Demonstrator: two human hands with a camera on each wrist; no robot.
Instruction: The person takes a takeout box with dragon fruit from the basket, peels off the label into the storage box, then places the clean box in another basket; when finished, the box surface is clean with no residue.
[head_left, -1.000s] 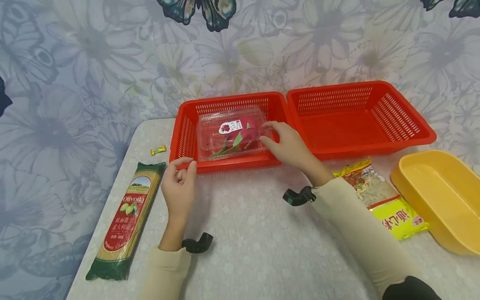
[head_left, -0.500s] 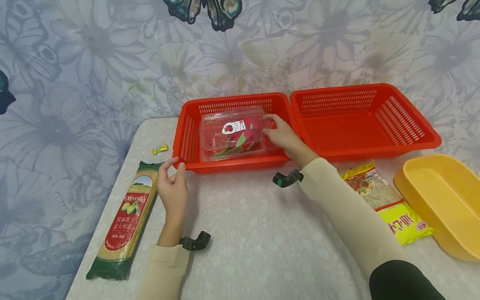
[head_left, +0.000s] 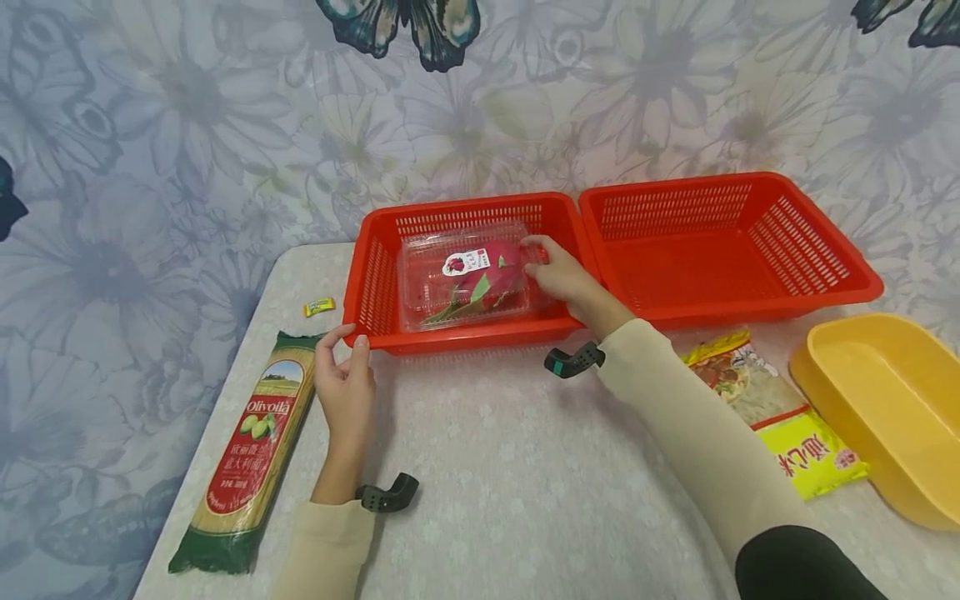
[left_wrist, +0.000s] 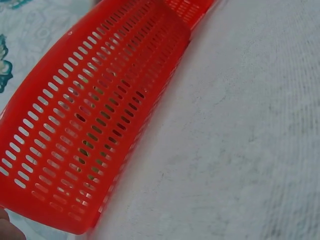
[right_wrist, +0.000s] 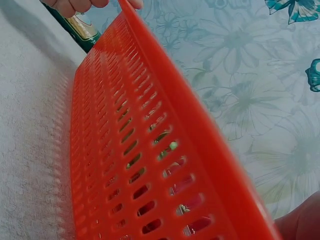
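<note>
A clear plastic box [head_left: 438, 287] with a dragon fruit [head_left: 500, 267] inside lies in the left red basket [head_left: 450, 339]. My right hand [head_left: 561, 275] reaches over the basket's front and holds the box's right end, thumb in front and fingers behind; the contact is partly hidden. At the basket's front left corner, my left hand [head_left: 347, 387] grips the rim. In the right wrist view, some left-hand fingers [right_wrist: 75, 5] show at the far end of that basket. Through the slots of the red basket [left_wrist: 105, 95] in the left wrist view, bits of the contents show.
A second red basket [head_left: 697, 258] stands right of the first. A yellow tub [head_left: 885, 392] and a yellow noodle packet [head_left: 776, 408] lie at the right. Left are a spaghetti pack [head_left: 251, 454] and a small yellow candy [head_left: 319, 307]. A patterned wall stands behind.
My right hand has moved slightly in, from beside the box to closing on its right end. The left hand has shifted a little left to the basket's corner. The box stays in place.
</note>
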